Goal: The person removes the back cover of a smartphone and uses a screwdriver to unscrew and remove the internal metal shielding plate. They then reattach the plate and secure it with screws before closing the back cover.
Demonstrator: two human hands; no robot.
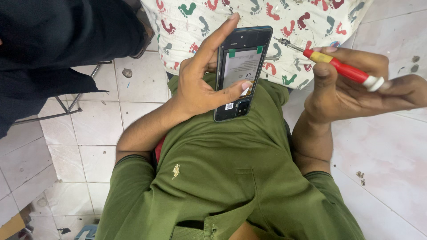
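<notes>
One opened phone point(240, 73) gripped in the left hand point(200, 84); one red-and-yellow screwdriver point(333, 64) clasped in the right hand point(356, 86), above one footprint-patterned cushion point(267, 18).

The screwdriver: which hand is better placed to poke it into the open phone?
Probably the right hand. It already holds the red and yellow screwdriver, tip aimed at the phone. The left hand is busy gripping the phone, its back cover off.

a pale rectangular label point(239, 66) with two green tabs sits inside the opened phone point(242, 73); small white sticker point(229, 106) below.
</notes>
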